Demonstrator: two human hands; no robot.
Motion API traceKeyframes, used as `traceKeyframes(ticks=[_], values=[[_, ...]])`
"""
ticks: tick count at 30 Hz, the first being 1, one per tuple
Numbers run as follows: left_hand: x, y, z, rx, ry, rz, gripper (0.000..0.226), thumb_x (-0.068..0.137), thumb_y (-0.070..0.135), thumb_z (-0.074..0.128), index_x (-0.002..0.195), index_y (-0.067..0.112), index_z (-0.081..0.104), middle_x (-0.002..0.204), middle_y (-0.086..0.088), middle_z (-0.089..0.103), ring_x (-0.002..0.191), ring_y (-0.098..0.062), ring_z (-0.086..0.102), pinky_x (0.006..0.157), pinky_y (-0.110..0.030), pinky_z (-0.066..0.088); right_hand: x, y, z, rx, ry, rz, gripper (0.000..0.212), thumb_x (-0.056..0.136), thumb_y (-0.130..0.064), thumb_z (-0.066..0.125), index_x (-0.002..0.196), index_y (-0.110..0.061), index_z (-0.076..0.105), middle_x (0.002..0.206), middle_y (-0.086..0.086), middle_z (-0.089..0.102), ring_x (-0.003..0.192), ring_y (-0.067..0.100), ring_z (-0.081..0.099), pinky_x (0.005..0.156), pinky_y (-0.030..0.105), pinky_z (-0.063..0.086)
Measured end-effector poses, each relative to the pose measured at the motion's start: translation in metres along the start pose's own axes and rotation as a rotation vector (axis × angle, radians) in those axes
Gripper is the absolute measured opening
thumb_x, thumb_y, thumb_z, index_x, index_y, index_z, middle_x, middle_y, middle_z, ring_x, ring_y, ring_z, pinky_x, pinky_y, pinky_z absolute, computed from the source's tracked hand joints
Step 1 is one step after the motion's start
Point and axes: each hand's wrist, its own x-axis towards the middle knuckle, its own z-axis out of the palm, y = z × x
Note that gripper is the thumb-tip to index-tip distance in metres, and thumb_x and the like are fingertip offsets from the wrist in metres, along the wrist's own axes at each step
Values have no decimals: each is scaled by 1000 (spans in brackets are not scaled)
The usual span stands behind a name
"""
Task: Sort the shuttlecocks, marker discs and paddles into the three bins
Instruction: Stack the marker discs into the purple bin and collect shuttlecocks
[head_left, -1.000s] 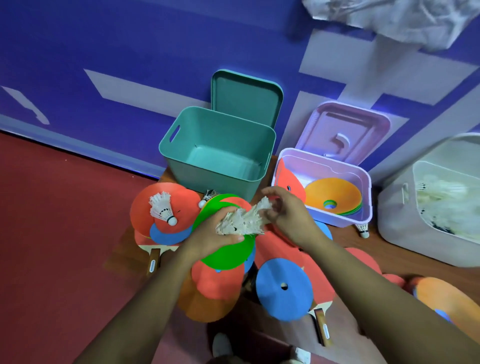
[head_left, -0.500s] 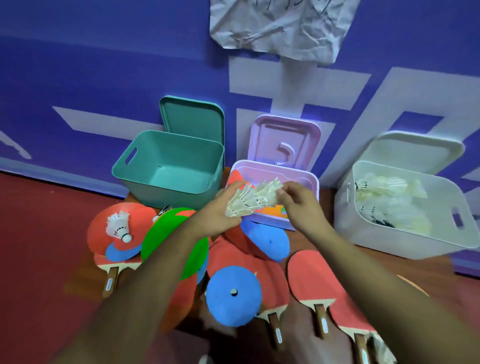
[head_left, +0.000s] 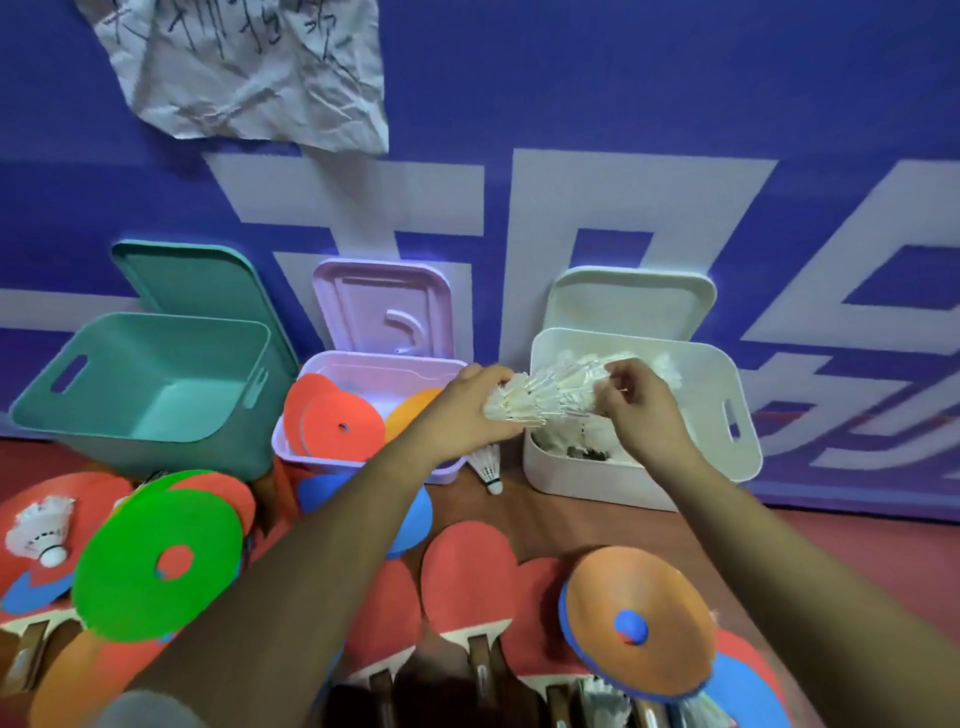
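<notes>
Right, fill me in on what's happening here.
A person is sorting sports gear. The left hand and right hand hold a stack of shuttlecocks over the white bin, which already has shuttlecocks inside. The pink bin holds marker discs. Paddles, other discs and loose shuttlecocks lie in front.

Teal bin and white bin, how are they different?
The teal bin is blue-green; the white bin is white. The teal bin looks empty; the white bin has shuttlecocks inside. The left hand and right hand hold a stack over the white bin, not the teal bin. Both are open: the teal lid and white lid lean behind them.
</notes>
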Motion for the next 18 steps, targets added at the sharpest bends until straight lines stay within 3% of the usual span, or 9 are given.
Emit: traceKeyframes(ticks=[3,5,8,10,13,15,18], values=[[33,15,29,22,-13,8,60,75,26,79,130,21,55,121,1,55,114,-13,51,90,-15,33,13,26,-27,-15,40,43,10,91,-13,56,95,-22,54,78,3,59,83,34,64,85,52,52],[57,22,42,75,-18,2,65,77,28,79,135,20,51,134,1,53,123,-17,47,102,-24,34,21,41,-40,-38,72,91,10,87,-16,56,96,-19,53,77,1,56,83,33,63,82,52,53],[92,28,57,242,-20,6,64,79,36,76,137,29,50,140,7,48,128,-20,38,109,-35,27,33,60,-50,-15,108,188,28,82,-10,61,107,-15,48,82,-2,51,81,28,61,75,42,53],[111,28,65,322,8,22,60,78,37,76,134,36,53,133,5,44,124,-21,33,104,-31,21,39,71,-52,-23,93,240,40,81,-7,64,117,-14,47,87,-3,49,82,25,59,69,32,48],[130,19,78,382,56,34,55,81,20,72,129,41,57,112,1,35,111,-20,31,95,-25,24,46,86,-50,-61,23,236,31,81,-14,66,112,-13,61,87,-2,55,86,28,65,80,38,53],[138,6,90,288,-26,-32,62,83,-1,58,130,38,57,106,0,31,107,-20,34,89,-21,30,50,93,-46,-49,-28,239,22,81,-22,68,102,-17,64,78,-2,59,79,28,68,80,42,56],[144,-9,101,144,-101,-160,55,84,-2,53,124,34,64,112,-2,40,107,-21,48,83,-13,40,54,99,-39,-114,-77,187,15,82,-27,71,94,-22,65,73,-2,58,67,18,61,70,31,50]])
